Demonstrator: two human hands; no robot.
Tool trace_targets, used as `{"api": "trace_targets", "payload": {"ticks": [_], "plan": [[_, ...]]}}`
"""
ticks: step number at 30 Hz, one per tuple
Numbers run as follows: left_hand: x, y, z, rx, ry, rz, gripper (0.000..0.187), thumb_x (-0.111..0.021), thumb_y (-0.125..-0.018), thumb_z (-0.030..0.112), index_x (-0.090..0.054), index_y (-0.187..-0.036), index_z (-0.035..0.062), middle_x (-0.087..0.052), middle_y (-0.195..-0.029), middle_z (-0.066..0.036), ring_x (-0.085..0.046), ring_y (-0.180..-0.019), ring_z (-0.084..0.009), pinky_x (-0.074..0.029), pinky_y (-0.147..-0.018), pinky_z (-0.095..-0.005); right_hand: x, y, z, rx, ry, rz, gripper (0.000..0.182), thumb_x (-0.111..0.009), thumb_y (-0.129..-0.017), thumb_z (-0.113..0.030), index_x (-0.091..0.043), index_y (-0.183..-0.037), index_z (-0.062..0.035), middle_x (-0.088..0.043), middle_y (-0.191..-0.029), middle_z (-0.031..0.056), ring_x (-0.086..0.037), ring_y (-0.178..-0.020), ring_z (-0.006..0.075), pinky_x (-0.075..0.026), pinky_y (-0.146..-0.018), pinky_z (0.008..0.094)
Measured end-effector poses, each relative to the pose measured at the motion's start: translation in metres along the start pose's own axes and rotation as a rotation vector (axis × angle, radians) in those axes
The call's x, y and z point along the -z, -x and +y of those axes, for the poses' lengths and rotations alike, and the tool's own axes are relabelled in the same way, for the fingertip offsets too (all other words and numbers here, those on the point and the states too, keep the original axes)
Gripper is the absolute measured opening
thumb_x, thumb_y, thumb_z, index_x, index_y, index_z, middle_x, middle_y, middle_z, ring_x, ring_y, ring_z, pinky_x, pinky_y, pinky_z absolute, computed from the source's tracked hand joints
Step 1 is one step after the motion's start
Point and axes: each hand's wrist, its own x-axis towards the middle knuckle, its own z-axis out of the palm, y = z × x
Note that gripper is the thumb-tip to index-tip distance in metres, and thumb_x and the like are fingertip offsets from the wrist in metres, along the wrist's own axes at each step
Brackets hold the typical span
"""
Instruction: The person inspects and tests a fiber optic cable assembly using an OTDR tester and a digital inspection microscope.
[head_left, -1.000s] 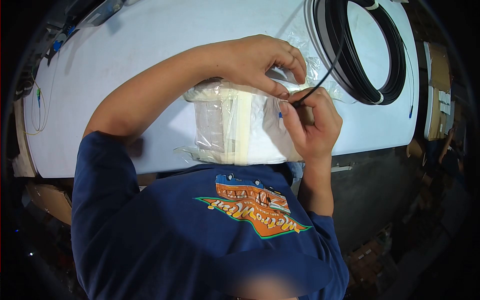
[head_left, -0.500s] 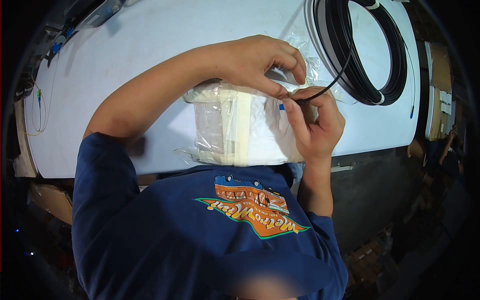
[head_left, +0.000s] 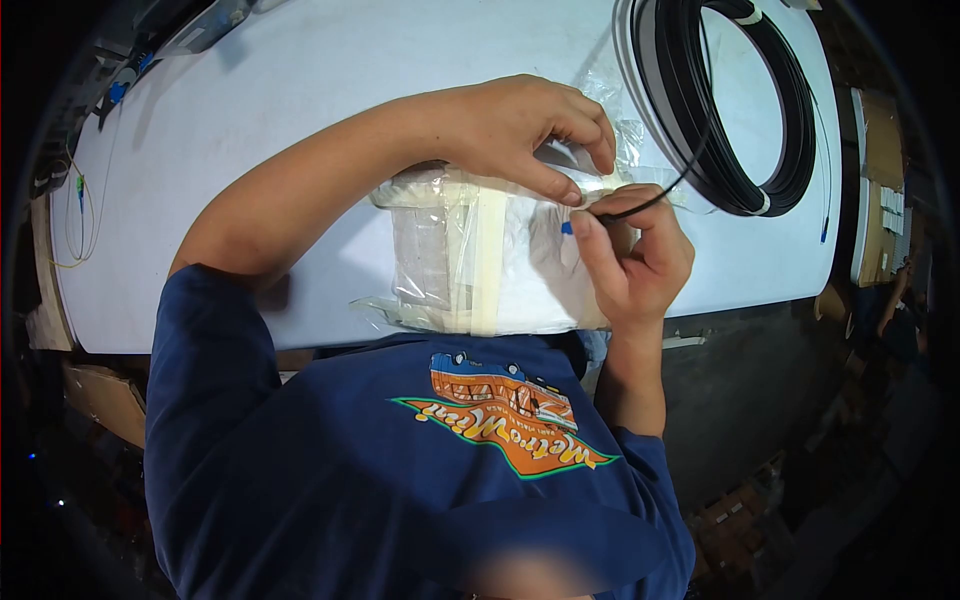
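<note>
My right hand (head_left: 645,255) pinches the end of a black cable (head_left: 640,208) between thumb and fingers. A small blue connector tip (head_left: 567,228) pokes out to the left of that thumb. Close above it is my left hand (head_left: 535,135), its thumb and curled fingers apart, the thumb tip near the right fingertips. I see nothing held in it. Beneath both hands lies a white package (head_left: 525,270) in clear plastic, with cream tape (head_left: 486,260) across it. The cable runs up to a large black coil (head_left: 800,120).
The white table (head_left: 300,80) carries the coil at upper right, with white ties around it. A thin yellow cable with a green connector (head_left: 80,185) hangs at the left edge. Cardboard boxes (head_left: 880,150) stand at the right, where another person's arm (head_left: 897,290) shows.
The right hand has moved slightly down, bringing the cable end and blue tip away from the left thumb. The left hand has barely moved.
</note>
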Motion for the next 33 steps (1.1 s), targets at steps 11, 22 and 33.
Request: {"api": "trace_targets", "payload": {"ticks": [11, 22, 33], "plan": [[0.000, 0.000, -0.002, -0.005, -0.016, 0.006, 0.039, -0.077, -0.077, 0.017, -0.071, -0.113, 0.0027, -0.067, -0.125, -0.012, -0.063, -0.116, -0.0300, -0.048, -0.103, -0.0405, -0.001, 0.004, 0.007, -0.027, -0.091, 0.069, 0.021, -0.085, -0.076, -0.004, -0.065, -0.085, -0.0032, -0.070, -0.084, 0.0092, -0.063, -0.073, 0.0231, -0.048, -0.064, 0.0307], [-0.001, 0.000, -0.003, -0.014, -0.019, -0.001, 0.043, -0.080, -0.078, 0.021, -0.070, -0.116, 0.0027, -0.066, -0.125, -0.013, -0.062, -0.118, -0.0317, -0.047, -0.104, -0.0419, 0.003, 0.006, 0.005, -0.055, -0.097, 0.029, 0.022, -0.084, -0.078, -0.003, -0.064, -0.087, -0.0015, -0.069, -0.084, 0.0100, -0.064, -0.073, 0.0214, -0.049, -0.067, 0.0298], [-0.006, 0.002, 0.000, -0.096, -0.144, -0.015, 0.064, -0.077, -0.070, 0.018, -0.061, -0.130, 0.0014, -0.061, -0.131, -0.013, -0.056, -0.125, -0.0340, -0.043, -0.108, -0.0437, 0.005, 0.005, 0.010, 0.029, -0.097, 0.033, 0.023, -0.086, -0.077, -0.005, -0.067, -0.088, -0.0011, -0.069, -0.084, 0.0106, -0.065, -0.080, 0.0215, -0.051, -0.070, 0.0302]]}}
